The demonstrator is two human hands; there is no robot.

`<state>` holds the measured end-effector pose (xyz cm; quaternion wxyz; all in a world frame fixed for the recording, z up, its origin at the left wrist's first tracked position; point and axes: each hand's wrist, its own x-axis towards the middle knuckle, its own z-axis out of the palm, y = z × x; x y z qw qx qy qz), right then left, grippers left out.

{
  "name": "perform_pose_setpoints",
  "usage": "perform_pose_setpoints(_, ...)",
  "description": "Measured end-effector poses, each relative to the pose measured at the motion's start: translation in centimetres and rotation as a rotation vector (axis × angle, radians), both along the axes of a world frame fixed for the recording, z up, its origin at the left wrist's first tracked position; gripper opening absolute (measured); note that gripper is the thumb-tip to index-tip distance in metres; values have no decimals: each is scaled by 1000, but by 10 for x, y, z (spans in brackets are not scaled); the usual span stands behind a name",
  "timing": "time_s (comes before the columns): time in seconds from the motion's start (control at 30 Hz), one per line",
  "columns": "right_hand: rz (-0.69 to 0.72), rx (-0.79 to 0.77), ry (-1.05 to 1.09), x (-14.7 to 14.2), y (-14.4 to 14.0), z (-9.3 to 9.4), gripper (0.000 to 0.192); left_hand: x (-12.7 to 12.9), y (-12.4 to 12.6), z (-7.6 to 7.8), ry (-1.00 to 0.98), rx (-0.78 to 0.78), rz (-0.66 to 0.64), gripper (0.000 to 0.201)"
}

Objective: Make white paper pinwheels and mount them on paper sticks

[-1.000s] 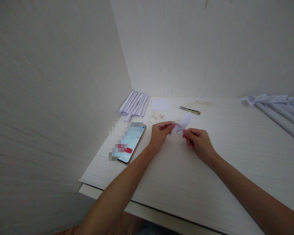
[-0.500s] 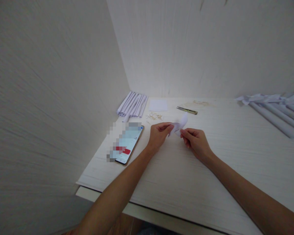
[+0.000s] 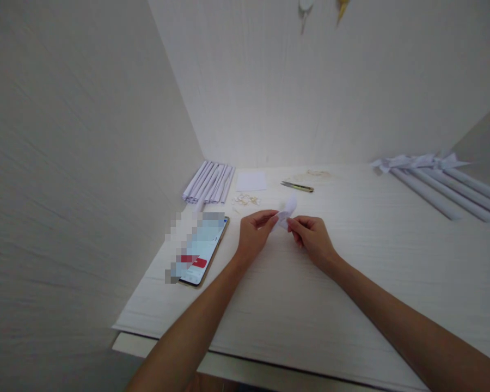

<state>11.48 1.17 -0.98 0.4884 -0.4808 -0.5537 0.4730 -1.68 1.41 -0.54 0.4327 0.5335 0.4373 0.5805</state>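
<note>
While the forearms were stretched over the white table (image 3: 351, 305), a small piece of white paper (image 3: 288, 209) was pinched between the two hands just above the tabletop. It was gripped at its lower left by the fingertips of the left hand (image 3: 253, 233) and at its lower right by those of the right hand (image 3: 310, 237), its upper end standing free. A phone (image 3: 200, 247) was laid to the left of the left hand. Beyond the hands, small pale scraps (image 3: 247, 200), a flat paper square (image 3: 251, 181) and a slim cutter (image 3: 297, 187) were spread out. Bundled paper rolls (image 3: 208, 182) were set at the far left, longer paper tubes (image 3: 441, 188) at the far right.
</note>
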Motion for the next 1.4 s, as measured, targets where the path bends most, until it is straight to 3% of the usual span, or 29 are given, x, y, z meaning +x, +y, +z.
perform_pose_setpoints(0.37,-25,11,-59,2,-1,4,26,2,0,-4,49,-10,15,26)
perform_pose_setpoints(0.97,-64,38,-84,1,-1,5,25,3,0,0,87,-18,60,23)
perform_pose_setpoints(1.1,-47,34,-103,1,-1,6,24,4,0,2,74,-57,73,15)
perform_pose_setpoints(1.4,-48,63,-107,2,0,2,25,3,0,1,-119,-138,-78,23)
